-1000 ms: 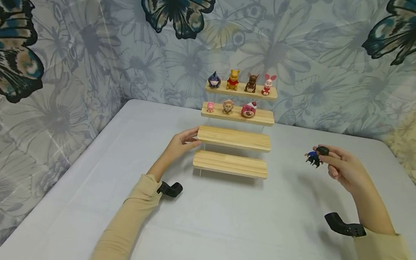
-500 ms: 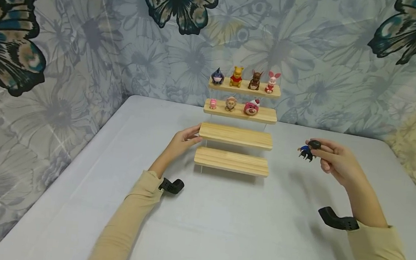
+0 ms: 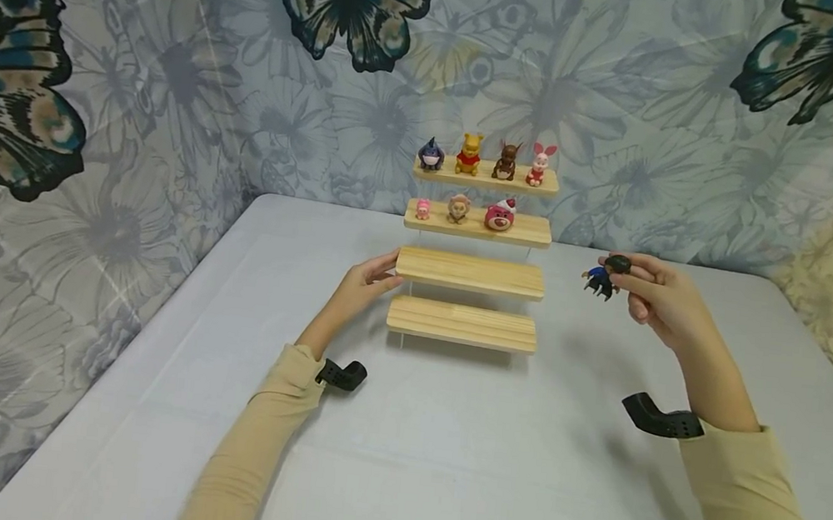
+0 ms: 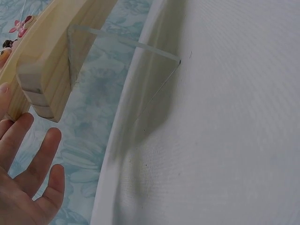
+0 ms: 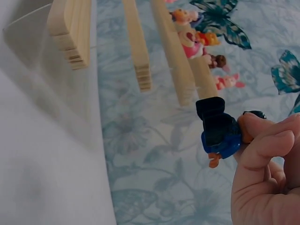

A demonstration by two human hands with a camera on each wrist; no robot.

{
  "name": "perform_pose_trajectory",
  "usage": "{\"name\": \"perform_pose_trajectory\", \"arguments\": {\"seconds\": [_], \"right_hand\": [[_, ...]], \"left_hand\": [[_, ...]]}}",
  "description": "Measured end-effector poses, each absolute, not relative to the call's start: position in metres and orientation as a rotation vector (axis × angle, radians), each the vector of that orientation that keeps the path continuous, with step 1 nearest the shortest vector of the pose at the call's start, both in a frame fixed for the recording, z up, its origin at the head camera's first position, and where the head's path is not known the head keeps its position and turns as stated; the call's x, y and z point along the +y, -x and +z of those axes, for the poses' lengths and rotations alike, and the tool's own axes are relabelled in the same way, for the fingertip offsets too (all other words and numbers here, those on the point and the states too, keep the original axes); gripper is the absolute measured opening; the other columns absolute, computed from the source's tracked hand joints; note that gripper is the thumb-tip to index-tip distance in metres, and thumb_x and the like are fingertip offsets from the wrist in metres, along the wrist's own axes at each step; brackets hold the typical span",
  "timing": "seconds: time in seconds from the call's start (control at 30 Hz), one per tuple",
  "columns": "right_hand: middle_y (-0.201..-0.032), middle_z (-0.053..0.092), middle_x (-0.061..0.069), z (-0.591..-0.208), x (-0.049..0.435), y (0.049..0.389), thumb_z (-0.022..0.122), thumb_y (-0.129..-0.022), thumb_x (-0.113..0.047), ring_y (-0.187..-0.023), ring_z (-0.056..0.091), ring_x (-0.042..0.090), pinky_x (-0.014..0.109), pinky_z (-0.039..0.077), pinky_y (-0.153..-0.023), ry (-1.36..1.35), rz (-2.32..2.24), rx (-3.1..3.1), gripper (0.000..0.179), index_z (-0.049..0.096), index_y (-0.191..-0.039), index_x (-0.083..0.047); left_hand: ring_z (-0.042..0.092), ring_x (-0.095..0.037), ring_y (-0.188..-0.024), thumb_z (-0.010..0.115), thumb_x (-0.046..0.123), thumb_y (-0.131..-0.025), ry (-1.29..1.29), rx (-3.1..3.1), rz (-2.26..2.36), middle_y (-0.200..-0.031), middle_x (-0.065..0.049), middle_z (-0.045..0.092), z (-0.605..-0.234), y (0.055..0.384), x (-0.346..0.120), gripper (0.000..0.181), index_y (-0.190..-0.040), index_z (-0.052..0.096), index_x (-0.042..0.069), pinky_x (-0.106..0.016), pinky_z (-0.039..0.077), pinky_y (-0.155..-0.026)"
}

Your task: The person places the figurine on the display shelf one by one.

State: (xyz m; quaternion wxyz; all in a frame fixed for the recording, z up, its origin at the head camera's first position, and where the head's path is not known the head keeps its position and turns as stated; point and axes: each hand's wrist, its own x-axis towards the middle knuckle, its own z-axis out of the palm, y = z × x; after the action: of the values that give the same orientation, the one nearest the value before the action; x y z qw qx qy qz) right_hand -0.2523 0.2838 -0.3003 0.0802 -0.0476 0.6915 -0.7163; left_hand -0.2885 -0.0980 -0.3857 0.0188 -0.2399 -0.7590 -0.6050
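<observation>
My left hand (image 3: 362, 290) holds the left end of the third wooden shelf (image 3: 470, 273) from the top, on a four-step display stand. In the left wrist view, the thumb and a finger lie at that board's end while the other fingers (image 4: 41, 161) stay off it. To the right of the stand, my right hand (image 3: 664, 302) pinches a small figurine (image 3: 598, 281) by its head, above the table. The figurine has dark hair and a blue body with black parts; in the right wrist view its black cape-like piece (image 5: 219, 129) faces the camera.
The top shelf (image 3: 486, 181) carries a donkey, a yellow bear, a brown figure and a pink piglet. On the second shelf (image 3: 438, 223) stand three more figurines. The bottom shelf (image 3: 461, 323) is at the front. A white-covered table (image 3: 442, 463) meets butterfly-patterned cloth behind.
My right hand has moved left and farther back toward the stand, carrying the figurine. The left hand keeps its place on the shelf end, and the view shifts slightly.
</observation>
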Motion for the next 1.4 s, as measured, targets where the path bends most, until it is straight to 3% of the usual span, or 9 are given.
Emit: {"name": "perform_pose_trajectory", "arguments": {"seconds": [0.27,0.5,0.7,0.8,1.0,1.1,1.4], "right_hand": [[-0.097,0.046,0.009,-0.291,0.275,0.255,0.052,-0.077,-0.012,-0.037,0.036,0.009,0.02,0.029,-0.033,0.147,-2.164,2.062,0.049,0.029,-0.119,-0.003],[-0.092,0.051,0.007,-0.291,0.27,0.259,0.051,-0.077,-0.009,-0.036,0.036,0.009,0.02,0.03,-0.032,0.185,-2.222,1.997,0.042,0.034,-0.115,-0.001],[-0.102,0.042,0.009,-0.289,0.265,0.262,0.05,-0.078,-0.009,-0.037,0.036,0.009,0.019,0.03,-0.033,0.202,-2.243,1.967,0.053,0.023,-0.122,0.0],[-0.104,0.039,0.009,-0.286,0.261,0.265,0.051,-0.077,-0.01,-0.038,0.036,0.009,0.019,0.03,-0.034,0.185,-2.235,1.977,0.056,0.021,-0.124,-0.001],[-0.088,0.045,0.007,-0.284,0.254,0.27,0.05,-0.077,-0.007,-0.038,0.036,0.009,0.019,0.031,-0.034,0.234,-2.287,1.899,0.054,0.022,-0.123,-0.001],[-0.08,0.048,0.007,-0.286,0.252,0.272,0.047,-0.079,-0.003,-0.038,0.036,0.01,0.019,0.031,-0.034,0.318,-2.329,1.82,0.05,0.023,-0.121,0.003],[-0.085,0.052,0.01,-0.289,0.25,0.274,0.045,-0.079,0.002,-0.038,0.039,0.011,0.019,0.03,-0.032,0.422,-2.359,1.775,0.043,0.028,-0.119,0.005]], "left_hand": [[0.046,-0.015,-0.091,0.053,0.026,-0.075,0.718,-2.371,-1.838,-0.117,-0.001,0.038,-0.403,0.301,-0.101,0.053,-0.122,0.032,0.015,-0.027,0.037,-0.075],[0.046,-0.014,-0.091,0.053,0.026,-0.075,0.73,-2.358,-1.872,-0.117,0.0,0.038,-0.405,0.304,-0.101,0.053,-0.122,0.032,0.016,-0.026,0.036,-0.075],[0.046,-0.017,-0.091,0.053,0.022,-0.076,0.747,-2.349,-1.889,-0.117,-0.005,0.038,-0.4,0.301,-0.099,0.053,-0.122,0.03,0.01,-0.028,0.036,-0.075],[0.045,-0.018,-0.092,0.052,0.024,-0.076,0.749,-2.34,-1.867,-0.117,-0.004,0.038,-0.414,0.312,-0.1,0.053,-0.123,0.03,0.014,-0.029,0.036,-0.076],[0.047,-0.012,-0.089,0.054,0.03,-0.074,0.74,-2.317,-1.828,-0.115,0.005,0.04,-0.438,0.328,-0.103,0.052,-0.12,0.033,0.024,-0.025,0.037,-0.074],[0.046,-0.018,-0.092,0.053,0.025,-0.075,0.738,-2.328,-1.869,-0.117,-0.003,0.038,-0.426,0.321,-0.102,0.053,-0.123,0.03,0.016,-0.03,0.036,-0.076],[0.047,-0.01,-0.089,0.055,0.029,-0.073,0.738,-2.273,-1.812,-0.113,0.008,0.041,-0.452,0.339,-0.103,0.05,-0.119,0.034,0.028,-0.025,0.037,-0.074]]}}
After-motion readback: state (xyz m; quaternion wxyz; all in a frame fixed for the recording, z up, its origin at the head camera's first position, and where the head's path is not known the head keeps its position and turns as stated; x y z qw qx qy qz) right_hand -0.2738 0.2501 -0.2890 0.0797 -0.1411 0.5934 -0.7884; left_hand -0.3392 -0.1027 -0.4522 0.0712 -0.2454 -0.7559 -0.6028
